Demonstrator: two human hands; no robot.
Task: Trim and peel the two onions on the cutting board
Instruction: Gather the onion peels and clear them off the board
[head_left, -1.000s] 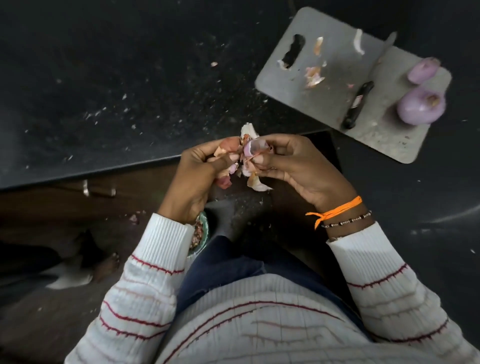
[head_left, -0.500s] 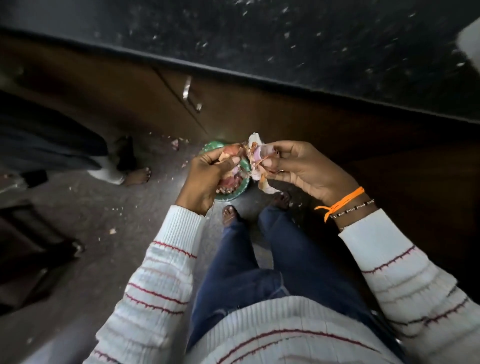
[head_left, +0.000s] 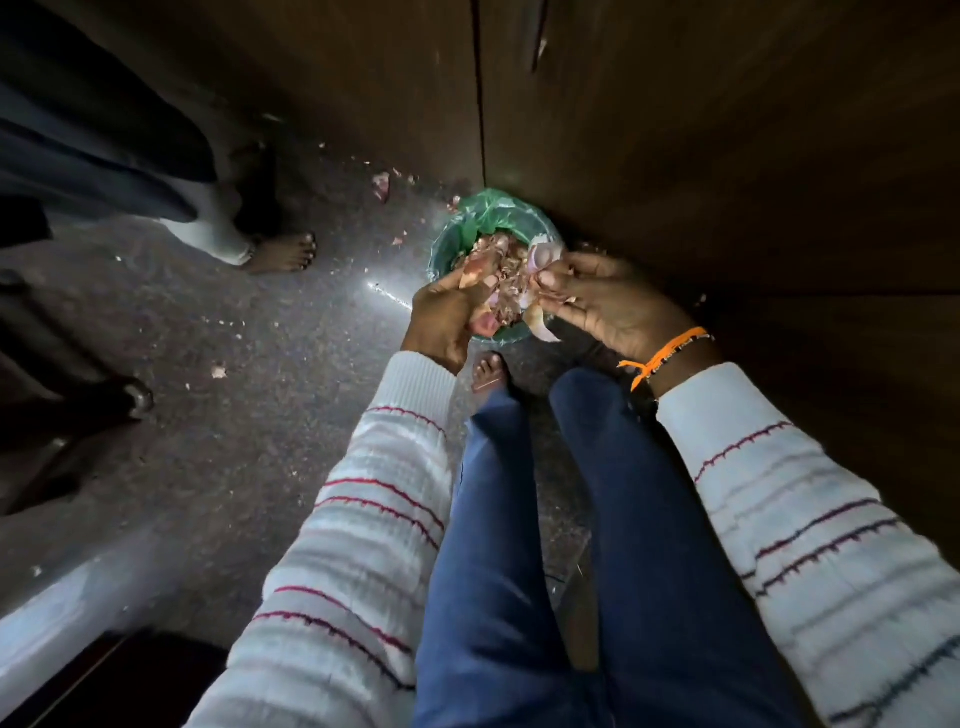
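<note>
over the green-lined bin (head_left: 457, 228) on the floor: left hand (head_left: 447, 317) grips reddish onion peels (head_left: 475, 270); right hand (head_left: 608, 306) pinches pale skins (head_left: 543, 257). onions and cutting board out of view.

The bin (head_left: 451, 244) stands on the floor (head_left: 270, 364) against the cabinet doors (head_left: 675, 156), holding peels. Both hands hang over the bin: the left hand (head_left: 445, 317) at its left rim, the right hand (head_left: 608, 306) at its right. A bare foot (head_left: 488, 371) lies just before the bin; another person's foot (head_left: 283, 253) lies well left of it.
</note>
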